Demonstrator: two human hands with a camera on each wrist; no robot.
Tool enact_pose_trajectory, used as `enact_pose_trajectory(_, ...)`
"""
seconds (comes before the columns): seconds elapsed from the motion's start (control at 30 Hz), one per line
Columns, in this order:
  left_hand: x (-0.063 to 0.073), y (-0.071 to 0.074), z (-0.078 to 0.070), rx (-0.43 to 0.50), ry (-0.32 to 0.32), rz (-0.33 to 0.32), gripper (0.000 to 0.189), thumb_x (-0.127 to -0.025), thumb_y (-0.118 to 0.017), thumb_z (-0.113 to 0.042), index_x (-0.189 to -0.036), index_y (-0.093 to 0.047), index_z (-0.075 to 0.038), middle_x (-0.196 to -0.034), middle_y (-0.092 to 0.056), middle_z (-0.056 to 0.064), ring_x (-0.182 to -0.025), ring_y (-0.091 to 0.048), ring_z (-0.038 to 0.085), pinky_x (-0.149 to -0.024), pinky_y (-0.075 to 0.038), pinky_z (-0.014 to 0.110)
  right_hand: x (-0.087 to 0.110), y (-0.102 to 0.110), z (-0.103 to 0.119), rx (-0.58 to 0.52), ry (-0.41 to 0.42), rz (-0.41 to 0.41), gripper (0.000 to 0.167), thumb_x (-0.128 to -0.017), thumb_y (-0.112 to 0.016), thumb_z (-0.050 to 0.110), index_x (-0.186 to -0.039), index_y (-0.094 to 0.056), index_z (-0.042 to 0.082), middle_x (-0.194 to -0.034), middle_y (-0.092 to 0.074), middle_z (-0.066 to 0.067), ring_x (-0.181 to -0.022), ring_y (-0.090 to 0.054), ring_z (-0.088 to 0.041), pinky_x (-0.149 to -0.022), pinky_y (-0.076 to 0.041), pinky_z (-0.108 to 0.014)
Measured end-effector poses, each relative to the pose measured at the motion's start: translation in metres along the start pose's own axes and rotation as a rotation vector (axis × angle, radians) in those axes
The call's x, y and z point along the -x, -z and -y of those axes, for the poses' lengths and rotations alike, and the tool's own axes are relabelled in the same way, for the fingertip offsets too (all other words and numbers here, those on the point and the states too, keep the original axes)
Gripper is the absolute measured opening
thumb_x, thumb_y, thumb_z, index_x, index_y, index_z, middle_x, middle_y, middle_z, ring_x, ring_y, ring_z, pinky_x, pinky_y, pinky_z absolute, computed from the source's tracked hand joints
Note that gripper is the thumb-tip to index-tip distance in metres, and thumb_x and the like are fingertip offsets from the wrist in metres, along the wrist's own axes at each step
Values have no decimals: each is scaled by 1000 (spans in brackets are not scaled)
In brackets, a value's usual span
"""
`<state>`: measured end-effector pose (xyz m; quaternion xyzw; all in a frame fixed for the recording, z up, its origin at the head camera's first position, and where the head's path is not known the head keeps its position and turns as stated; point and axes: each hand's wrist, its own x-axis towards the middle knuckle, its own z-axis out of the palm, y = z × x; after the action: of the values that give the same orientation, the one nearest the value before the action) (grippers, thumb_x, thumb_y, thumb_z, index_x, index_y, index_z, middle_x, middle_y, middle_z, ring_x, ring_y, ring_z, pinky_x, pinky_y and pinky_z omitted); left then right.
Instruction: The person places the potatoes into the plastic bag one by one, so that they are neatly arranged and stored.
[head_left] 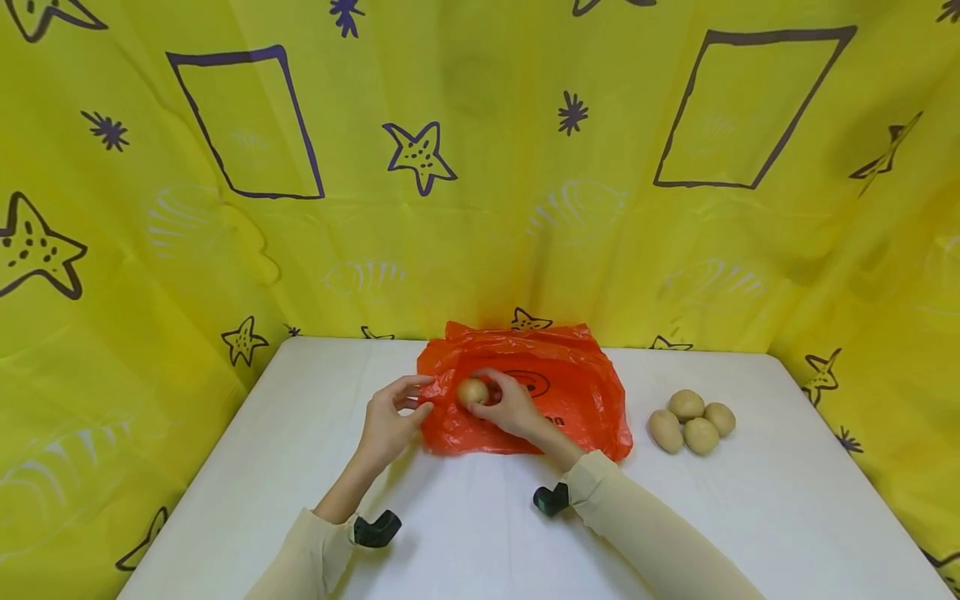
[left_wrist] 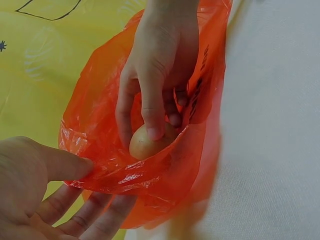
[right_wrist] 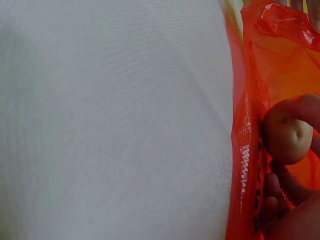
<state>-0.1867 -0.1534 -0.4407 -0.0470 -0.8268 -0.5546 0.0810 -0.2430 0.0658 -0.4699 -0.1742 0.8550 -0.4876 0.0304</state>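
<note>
Your right hand (head_left: 512, 406) holds a potato (head_left: 473, 391) with the fingers curled over it, right at the open mouth of the orange plastic bag (head_left: 570, 392). The left wrist view confirms this: the fingertips (left_wrist: 154, 131) press on top of the potato (left_wrist: 145, 142), which sits just inside the bag's lip (left_wrist: 165, 165). In the right wrist view the potato (right_wrist: 285, 134) is pinched between thumb and fingers, with the orange film (right_wrist: 247, 135) close against it.

Your left hand (head_left: 390, 417) pinches the bag's left edge: the thumb (left_wrist: 62, 162) lies on top of the film and the fingers (left_wrist: 95, 212) lie beneath it, holding the mouth open. The two hands are near one another but not touching.

The bag lies flat on the white table (head_left: 262, 442), towards the back, close to the yellow patterned backdrop (head_left: 480, 167). It carries a dark printed mark on its upper face.

Four more potatoes (head_left: 692, 421) sit in a tight cluster on the table, to the right of the bag and apart from it; they touch one another.

Both of your forearms wear cream sleeves (head_left: 645, 533), and a black wrist mount (head_left: 551, 498) shows at each cuff.
</note>
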Motion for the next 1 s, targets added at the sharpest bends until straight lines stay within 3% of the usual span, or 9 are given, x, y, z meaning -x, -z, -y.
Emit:
enact_pose_trajectory(0.77,-3,-2,-1,23,22,-3,36,-90,-73,4,-123,-72,-8,-107,-72,12,-91,-68,27,-72,-60,26,13,13,-2,38,51,45,53,-87,-83,12,-135,-61,16,-124,-65,-7,-98,-62,-26,-86,-55,-37)
enact_pose_trajectory(1.0,-7,0,-1,33,11,-4,36,-90,-73,5,-124,-71,-7,-109,-71,14,-92,-69,28,-70,-59,24,22,24,-1,95,133,96,57,-87,-81,10,-140,-59,12,-128,-63,-10,-101,-61,-29,-89,-55,-44)
